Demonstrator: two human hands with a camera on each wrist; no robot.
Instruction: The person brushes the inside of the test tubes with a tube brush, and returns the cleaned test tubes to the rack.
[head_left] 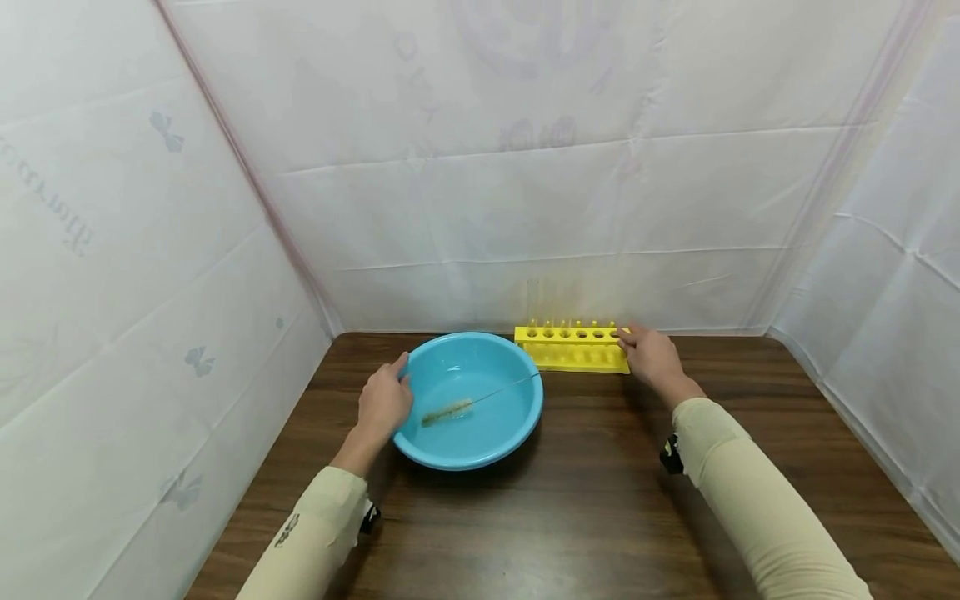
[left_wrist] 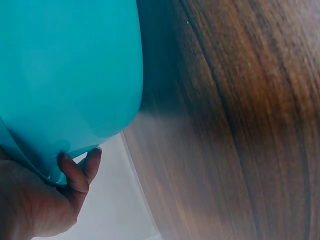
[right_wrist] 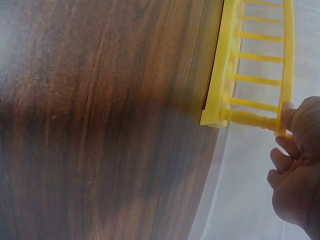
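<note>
My left hand (head_left: 386,400) grips the left rim of a round blue basin (head_left: 487,446), its fingers curled under the edge in the left wrist view. Inside the basin lies a test tube brush (head_left: 447,412), its thin wire handle leaning over the right rim. My right hand (head_left: 654,360) pinches the right end of the top bar of a yellow test tube rack (head_left: 573,364) at the back of the table. Several clear glass test tubes (head_left: 533,302) stand upright in the rack's left holes. In the right wrist view the thumb and fingers meet at the rack's corner (right_wrist: 281,125).
A dark wood-grain table (head_left: 570,517) carries everything. White sheeting (head_left: 480,208) rises behind the table's back edge and along both sides. The rack stands close to the back sheet, just behind and right of the basin.
</note>
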